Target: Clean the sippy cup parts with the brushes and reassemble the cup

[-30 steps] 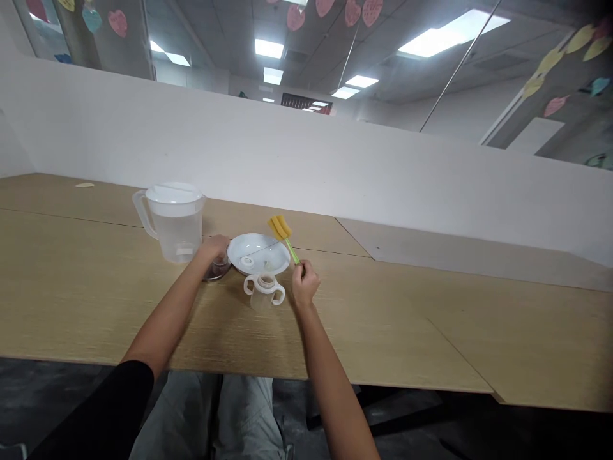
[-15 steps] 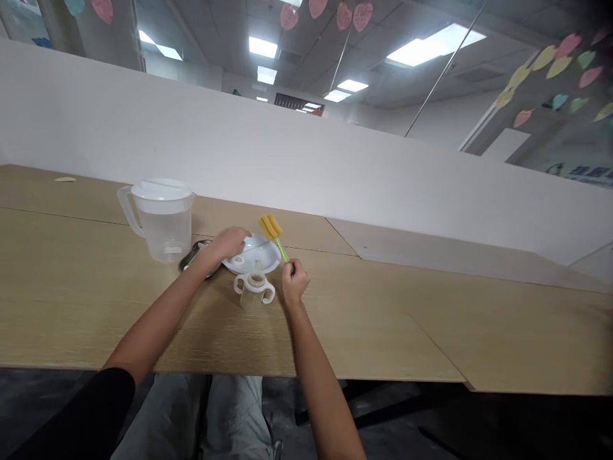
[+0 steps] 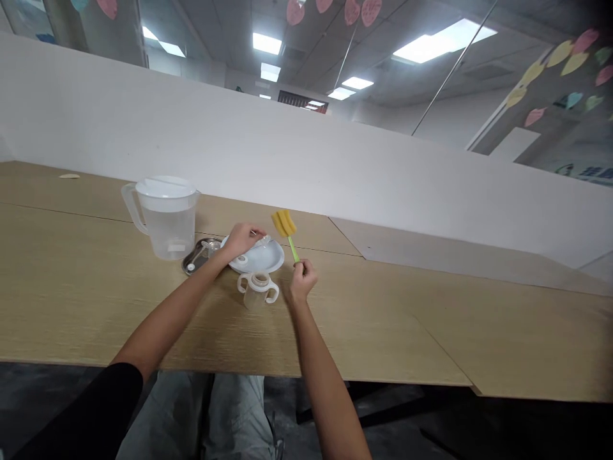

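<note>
Lying flat towards the back left of the light wooden table (image 3: 364,319), a thin pale piece (image 3: 69,176) starts the line-up, near the white wall (image 3: 268,147). Next along, here's the big translucent plastic pitcher (image 3: 170,223) with a white lid, upright, its handle out to the left, liquid showing through the side. Just right of it sits the dark, shiny metal tray (image 3: 185,269) with a curved outline, carrying a small white-and-clear part (image 3: 191,266) and more clear pieces, too small to make out.

And in comes the left hand (image 3: 244,238), over the back left of the shallow white bowl (image 3: 265,260)! Its fingers are nearly closed, pinching a small clear piece (image 3: 264,240) above the bowl; the exact contact is too small to read. A small white ring-like part (image 3: 240,260) lies inside the bowl at its left. In front, the translucent cup with two white curved handles (image 3: 257,292) stands upright, open at the top; whether it touches the bowl, I can't tell.

Over on the right, the right hand (image 3: 304,279) is wrapped shut around the green handle of the yellow sponge brush (image 3: 284,223), held with the head up and leaning left, just beyond the bowl's right edge.
</note>
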Demonstrator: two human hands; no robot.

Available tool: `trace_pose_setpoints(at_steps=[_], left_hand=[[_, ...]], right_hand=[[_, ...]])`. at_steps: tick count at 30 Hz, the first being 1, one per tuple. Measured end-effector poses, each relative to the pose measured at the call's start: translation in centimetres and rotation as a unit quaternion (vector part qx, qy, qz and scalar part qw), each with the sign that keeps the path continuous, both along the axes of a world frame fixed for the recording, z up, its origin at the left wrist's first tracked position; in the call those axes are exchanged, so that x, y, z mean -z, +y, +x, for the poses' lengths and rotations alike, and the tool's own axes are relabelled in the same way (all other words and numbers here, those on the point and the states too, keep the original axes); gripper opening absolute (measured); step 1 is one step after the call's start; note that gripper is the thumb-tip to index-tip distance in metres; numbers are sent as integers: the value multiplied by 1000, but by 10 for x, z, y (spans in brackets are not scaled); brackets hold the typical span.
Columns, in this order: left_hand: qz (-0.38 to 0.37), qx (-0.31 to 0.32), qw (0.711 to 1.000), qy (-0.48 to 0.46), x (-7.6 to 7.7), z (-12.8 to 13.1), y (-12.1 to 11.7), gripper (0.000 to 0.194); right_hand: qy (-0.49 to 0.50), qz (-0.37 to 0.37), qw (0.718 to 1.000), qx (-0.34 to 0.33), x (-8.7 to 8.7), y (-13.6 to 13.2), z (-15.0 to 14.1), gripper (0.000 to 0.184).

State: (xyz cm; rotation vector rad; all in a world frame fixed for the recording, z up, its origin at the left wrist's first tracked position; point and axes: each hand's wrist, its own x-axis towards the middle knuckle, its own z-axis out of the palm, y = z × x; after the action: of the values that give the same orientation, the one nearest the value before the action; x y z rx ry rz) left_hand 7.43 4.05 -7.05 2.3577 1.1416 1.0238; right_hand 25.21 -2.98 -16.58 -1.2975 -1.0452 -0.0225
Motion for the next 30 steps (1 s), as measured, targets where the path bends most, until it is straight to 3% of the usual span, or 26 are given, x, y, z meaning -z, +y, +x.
trace_pose_setpoints(at_steps=[4, 8, 11, 15, 18, 24, 27, 30], left_hand=[[-39, 9, 983, -177, -20, -13, 0, 24], [-51, 24, 966, -252, -36, -23, -5, 28], [-16, 8, 966, -257, -43, -24, -13, 27], [62, -64, 993, -73, -47, -24, -26, 29], [71, -134, 984, 97, -49, -32, -28, 29], [-68, -200, 921, 327, -53, -65, -20, 22], [-148, -182, 896, 378, -46, -72, -12, 8], [-198, -179, 875, 403, -34, -72, -3, 16]], right_hand=[[-23, -5, 999, -33, 4, 2, 1, 20], [-33, -11, 999, -29, 7, 4, 3, 21], [-38, -12, 999, -23, 8, 3, 3, 21], [-65, -12, 997, -43, 8, 0, 1, 19], [-71, -13, 996, -49, 9, -1, 0, 18], [-33, 5, 999, -19, 3, -2, 0, 20], [-22, 8, 1000, -7, 1, -1, 1, 19], [-25, 6, 1000, -8, 2, -1, 1, 20]])
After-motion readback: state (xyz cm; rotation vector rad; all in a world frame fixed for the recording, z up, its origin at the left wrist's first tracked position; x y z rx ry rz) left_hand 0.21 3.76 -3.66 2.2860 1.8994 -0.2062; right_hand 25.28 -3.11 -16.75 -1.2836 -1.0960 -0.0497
